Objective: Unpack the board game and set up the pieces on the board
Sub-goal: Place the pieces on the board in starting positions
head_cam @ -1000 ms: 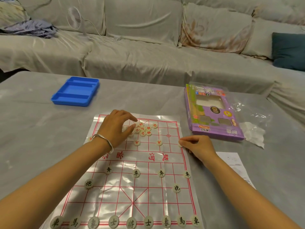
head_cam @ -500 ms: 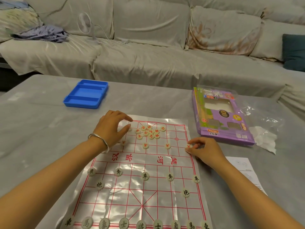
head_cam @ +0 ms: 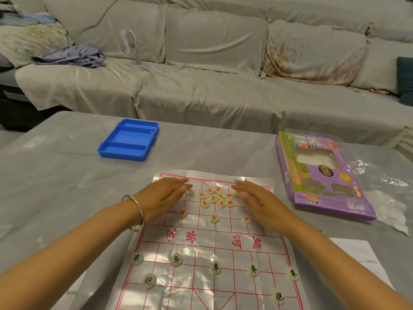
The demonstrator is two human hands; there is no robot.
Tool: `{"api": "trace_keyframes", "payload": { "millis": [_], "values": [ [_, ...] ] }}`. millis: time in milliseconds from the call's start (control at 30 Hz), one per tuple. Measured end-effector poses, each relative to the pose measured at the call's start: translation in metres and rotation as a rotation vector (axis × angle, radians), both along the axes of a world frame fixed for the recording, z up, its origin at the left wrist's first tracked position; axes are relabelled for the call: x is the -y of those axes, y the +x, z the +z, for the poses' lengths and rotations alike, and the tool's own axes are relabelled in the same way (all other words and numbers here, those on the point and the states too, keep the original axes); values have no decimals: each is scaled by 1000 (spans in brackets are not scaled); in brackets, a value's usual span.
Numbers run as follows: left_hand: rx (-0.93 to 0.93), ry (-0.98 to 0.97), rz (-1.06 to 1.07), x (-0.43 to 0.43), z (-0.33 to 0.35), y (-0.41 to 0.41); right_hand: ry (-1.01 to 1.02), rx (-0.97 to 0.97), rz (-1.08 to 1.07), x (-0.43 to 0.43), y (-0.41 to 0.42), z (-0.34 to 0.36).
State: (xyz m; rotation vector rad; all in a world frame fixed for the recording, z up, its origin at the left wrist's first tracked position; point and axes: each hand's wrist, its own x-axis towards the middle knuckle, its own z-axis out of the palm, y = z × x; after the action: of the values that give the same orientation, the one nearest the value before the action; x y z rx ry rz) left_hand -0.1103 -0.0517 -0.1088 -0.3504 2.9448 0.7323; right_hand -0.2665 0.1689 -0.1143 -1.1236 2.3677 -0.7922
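A thin plastic chess board [head_cam: 207, 240] with red grid lines lies on the grey table. Black-lettered discs [head_cam: 215, 267] stand in rows on its near half. A loose heap of red-lettered discs [head_cam: 218, 196] lies at the far middle, and three more red discs [head_cam: 213, 218] sit in a row just nearer. My left hand [head_cam: 163, 196], with a silver bangle on its wrist, lies flat with straight fingers left of the heap. On the heap's right side, my right hand [head_cam: 257, 201] is also flat with fingers extended. Neither hand holds a disc.
A blue plastic tray [head_cam: 129, 142] sits at the far left of the table. A purple game box [head_cam: 321, 177] lies to the right with clear wrapping [head_cam: 384, 175] beside it. A white paper sheet [head_cam: 357, 258] lies near my right forearm. A covered sofa stands behind.
My right hand left the board's right edge and moved up to the heap. My left hand opened flat beside the heap. The camera tilted upward.
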Motion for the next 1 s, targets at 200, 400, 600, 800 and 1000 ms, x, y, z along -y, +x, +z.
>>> {"api": "trace_keyframes", "payload": {
  "millis": [200,400,600,800,1000],
  "values": [
    [64,-132,-213,-19,-9,-1,219,-207,226,8,10,-11],
    [-47,-238,-46,-19,-9,-18,71,-253,110,24,15,-18],
    [-189,-103,153,-14,-2,-21,5,-336,-39,58,14,-17],
    [-86,-143,-186,-29,-1,-16,-200,-208,-210,42,-6,-1],
    [83,-164,-340,-67,-7,-30,-417,375,-463,-1,-23,9]
  ]
}}
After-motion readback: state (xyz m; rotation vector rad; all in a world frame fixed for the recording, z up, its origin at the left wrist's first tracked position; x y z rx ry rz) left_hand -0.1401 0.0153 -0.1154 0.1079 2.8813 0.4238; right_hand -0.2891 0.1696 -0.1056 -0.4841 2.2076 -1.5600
